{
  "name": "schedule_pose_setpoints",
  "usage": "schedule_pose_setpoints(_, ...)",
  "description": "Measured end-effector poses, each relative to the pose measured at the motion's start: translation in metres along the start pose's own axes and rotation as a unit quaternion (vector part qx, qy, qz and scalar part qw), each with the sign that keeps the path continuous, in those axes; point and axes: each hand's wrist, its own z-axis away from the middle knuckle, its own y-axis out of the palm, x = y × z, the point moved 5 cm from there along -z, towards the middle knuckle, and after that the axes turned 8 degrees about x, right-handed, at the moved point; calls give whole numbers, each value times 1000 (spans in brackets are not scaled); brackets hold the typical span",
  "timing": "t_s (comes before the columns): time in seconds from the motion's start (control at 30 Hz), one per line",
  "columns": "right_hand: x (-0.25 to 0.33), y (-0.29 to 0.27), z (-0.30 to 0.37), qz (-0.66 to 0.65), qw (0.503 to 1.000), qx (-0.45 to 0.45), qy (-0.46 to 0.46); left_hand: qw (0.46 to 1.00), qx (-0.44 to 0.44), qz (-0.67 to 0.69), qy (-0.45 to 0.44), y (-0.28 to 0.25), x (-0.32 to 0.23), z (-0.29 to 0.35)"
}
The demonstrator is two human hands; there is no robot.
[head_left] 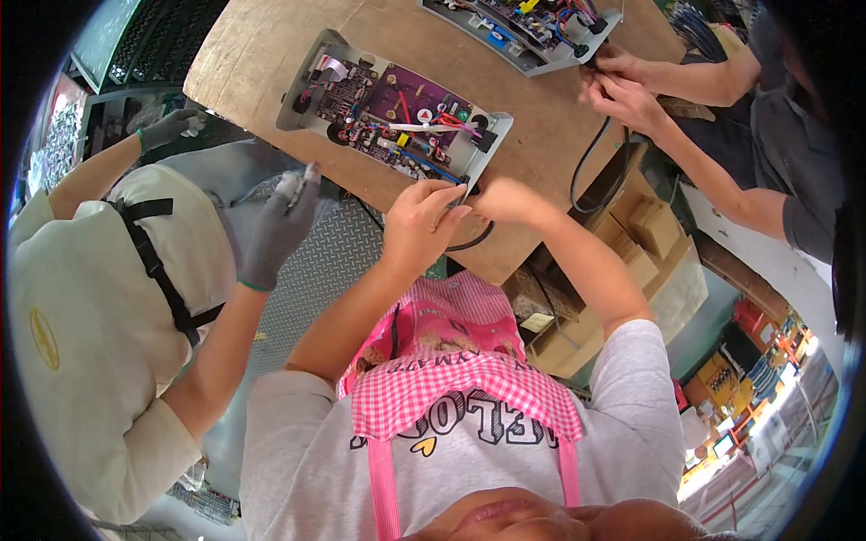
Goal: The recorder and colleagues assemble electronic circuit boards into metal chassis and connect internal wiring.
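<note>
A grey metal chassis [293, 95] lies on the wooden table in front of me, its top off. Inside it are purple circuit boards [410, 104], with red, white and blue wires running toward the end panel nearest me. At that panel's lower corner my left hand [419, 221] and my right hand [507, 200] meet, both closed with fingertips pinched together. A black cable [478, 242] loops below them at the table edge and rises to my right hand's fingers. What sits between my left fingertips is too small and hidden to make out.
Across the wooden table [532, 135], a co-worker's hands [622, 90] work at a second open chassis [550, 65] with a black cable [577, 185]. Another person's gloved hand [284, 212] is close on my left. Cardboard boxes [631, 261] stand below the table at right.
</note>
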Motion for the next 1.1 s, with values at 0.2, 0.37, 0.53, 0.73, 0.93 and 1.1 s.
schedule_pose_setpoints(0.2, 29, 7, 24, 269, 935, -227, 48, 953, -32, 275, -123, -8, 15, -8)
schedule_pose_setpoints(0.37, -10, 14, 0, -142, 978, -120, -89, 931, -18, 305, -202, -22, 44, 13)
schedule_pose_setpoints(0.53, -21, 8, -18, -317, 933, 168, 2, 947, 17, 261, -187, -12, 22, 17)
schedule_pose_setpoints(0.73, 25, 9, 21, 269, 916, -292, -63, 983, 1, 136, -127, -3, 0, 14)
schedule_pose_setpoints(0.93, -17, 6, -11, 4, 994, -106, -32, 985, 14, 120, -121, -3, 5, 15)
schedule_pose_setpoints(1.1, -9, 6, -10, -323, 929, 178, -15, 987, 6, 117, -111, 3, 9, 12)
